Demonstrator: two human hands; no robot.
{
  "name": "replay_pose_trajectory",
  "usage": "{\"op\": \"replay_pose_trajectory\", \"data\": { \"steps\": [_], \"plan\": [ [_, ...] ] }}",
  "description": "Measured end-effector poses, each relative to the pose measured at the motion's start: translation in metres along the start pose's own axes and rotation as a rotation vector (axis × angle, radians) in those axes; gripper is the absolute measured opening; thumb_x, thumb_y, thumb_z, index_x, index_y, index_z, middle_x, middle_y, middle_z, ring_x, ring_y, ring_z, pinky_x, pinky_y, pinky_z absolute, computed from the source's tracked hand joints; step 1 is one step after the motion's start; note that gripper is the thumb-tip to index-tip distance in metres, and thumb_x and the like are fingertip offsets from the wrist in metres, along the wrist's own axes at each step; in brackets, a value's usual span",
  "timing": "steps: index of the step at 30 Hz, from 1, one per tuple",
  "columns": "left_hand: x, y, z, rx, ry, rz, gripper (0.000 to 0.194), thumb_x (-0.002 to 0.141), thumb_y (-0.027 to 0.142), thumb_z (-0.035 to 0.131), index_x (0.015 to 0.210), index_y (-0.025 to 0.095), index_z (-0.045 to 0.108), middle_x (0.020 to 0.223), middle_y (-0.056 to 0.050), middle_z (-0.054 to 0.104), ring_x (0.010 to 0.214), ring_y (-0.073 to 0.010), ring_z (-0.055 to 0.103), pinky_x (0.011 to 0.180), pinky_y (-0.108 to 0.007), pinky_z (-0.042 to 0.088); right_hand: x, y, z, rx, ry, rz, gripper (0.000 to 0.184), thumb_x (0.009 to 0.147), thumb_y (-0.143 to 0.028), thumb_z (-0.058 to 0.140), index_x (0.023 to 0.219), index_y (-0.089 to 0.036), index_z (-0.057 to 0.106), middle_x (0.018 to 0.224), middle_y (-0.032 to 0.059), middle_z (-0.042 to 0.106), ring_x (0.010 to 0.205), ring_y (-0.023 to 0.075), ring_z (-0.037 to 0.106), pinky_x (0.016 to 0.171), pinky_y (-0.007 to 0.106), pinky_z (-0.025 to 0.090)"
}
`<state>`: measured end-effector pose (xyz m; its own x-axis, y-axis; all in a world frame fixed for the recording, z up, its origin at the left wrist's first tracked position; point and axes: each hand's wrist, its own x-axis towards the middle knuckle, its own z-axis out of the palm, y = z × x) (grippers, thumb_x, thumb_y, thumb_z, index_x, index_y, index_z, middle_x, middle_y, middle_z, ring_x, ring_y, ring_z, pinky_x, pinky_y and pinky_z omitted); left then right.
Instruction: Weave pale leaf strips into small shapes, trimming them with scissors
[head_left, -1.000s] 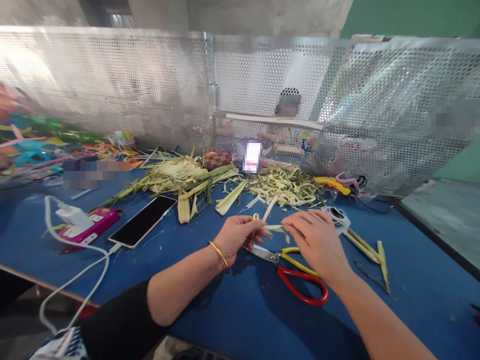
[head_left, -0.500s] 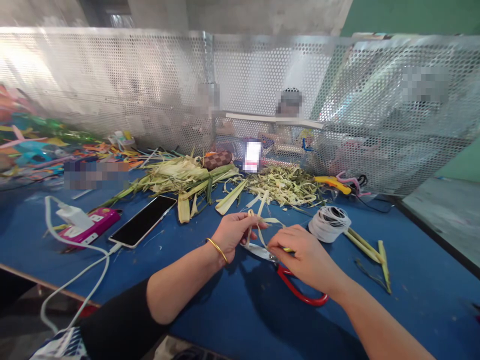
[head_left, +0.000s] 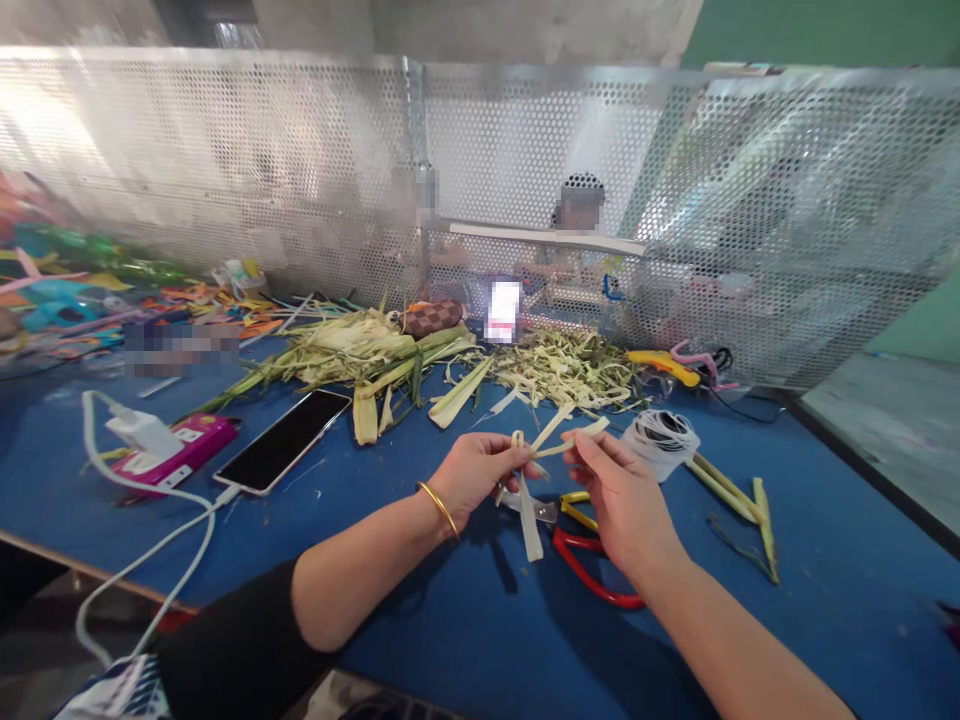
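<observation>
Pale, flat leaf strips (head_left: 531, 515) cross one another between my hands, with a small loop at the top and one end hanging down. My left hand (head_left: 480, 470), with a gold bangle on the wrist, pinches them where they cross. The end of a strip pointing right is pinched by my right hand (head_left: 619, 495). Below the hands, scissors (head_left: 592, 580) with one red and one yellow handle lie on the blue table (head_left: 465, 620); their blades are partly hidden behind the strips and fingers.
Beyond my hands lie a heap of leaf shreds (head_left: 566, 370) and long leaves (head_left: 352, 350). A roll of white cord (head_left: 660, 445) and cut stalks (head_left: 763, 525) are to the right. On the left are a phone (head_left: 285, 440) and a purple power strip (head_left: 180, 455). A perforated metal screen (head_left: 300, 180) stands behind.
My right hand has risen from over the scissors and now pulls a strip end out to the right. One strip now hangs down, and the yellow handle shows. My left hand keeps its pinch.
</observation>
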<state>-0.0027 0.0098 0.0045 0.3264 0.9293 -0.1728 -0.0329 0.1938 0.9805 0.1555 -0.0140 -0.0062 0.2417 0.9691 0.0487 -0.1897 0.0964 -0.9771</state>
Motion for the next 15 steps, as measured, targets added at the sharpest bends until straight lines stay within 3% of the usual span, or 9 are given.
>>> {"op": "replay_pose_trajectory", "data": {
  "steps": [3, 6, 10, 15],
  "plan": [
    [0.001, -0.001, -0.001, 0.007, -0.026, -0.013, 0.031, 0.069, 0.043, 0.068, 0.065, 0.012, 0.066, 0.067, -0.002, 0.064, 0.050, -0.0053, 0.045, 0.046, -0.019, 0.029, -0.004, -0.007, 0.001, -0.202, -0.117, -0.208, 0.021, 0.080, -0.041, 0.062, 0.076, -0.021, 0.068, 0.079, 0.0017, 0.064, 0.080, 0.0162, 0.055, 0.075, 0.028, 0.043],
    [0.001, -0.002, -0.001, 0.029, -0.049, 0.007, 0.033, 0.067, 0.046, 0.070, 0.068, 0.012, 0.066, 0.066, -0.001, 0.063, 0.051, -0.0055, 0.046, 0.048, -0.019, 0.029, -0.007, -0.015, 0.002, -0.408, -0.284, -0.297, 0.023, 0.083, -0.036, 0.056, 0.068, -0.020, 0.061, 0.075, 0.0018, 0.063, 0.079, 0.0179, 0.056, 0.075, 0.029, 0.043],
    [0.000, -0.001, -0.001, 0.079, -0.088, 0.031, 0.035, 0.067, 0.047, 0.068, 0.071, 0.012, 0.065, 0.067, -0.002, 0.063, 0.052, -0.0064, 0.047, 0.048, -0.020, 0.030, -0.006, -0.014, 0.000, -0.667, -0.306, -0.340, 0.025, 0.085, -0.035, 0.051, 0.066, -0.020, 0.057, 0.065, 0.0000, 0.057, 0.066, 0.0155, 0.051, 0.063, 0.027, 0.039],
    [0.000, -0.001, -0.001, 0.073, -0.152, 0.031, 0.027, 0.066, 0.037, 0.069, 0.077, 0.012, 0.067, 0.069, -0.001, 0.063, 0.055, -0.0077, 0.050, 0.052, -0.020, 0.033, -0.001, -0.010, -0.003, -0.735, -0.328, -0.277, 0.026, 0.084, -0.035, 0.048, 0.065, -0.020, 0.057, 0.059, -0.0016, 0.054, 0.059, 0.0136, 0.046, 0.055, 0.025, 0.035]
  ]
}}
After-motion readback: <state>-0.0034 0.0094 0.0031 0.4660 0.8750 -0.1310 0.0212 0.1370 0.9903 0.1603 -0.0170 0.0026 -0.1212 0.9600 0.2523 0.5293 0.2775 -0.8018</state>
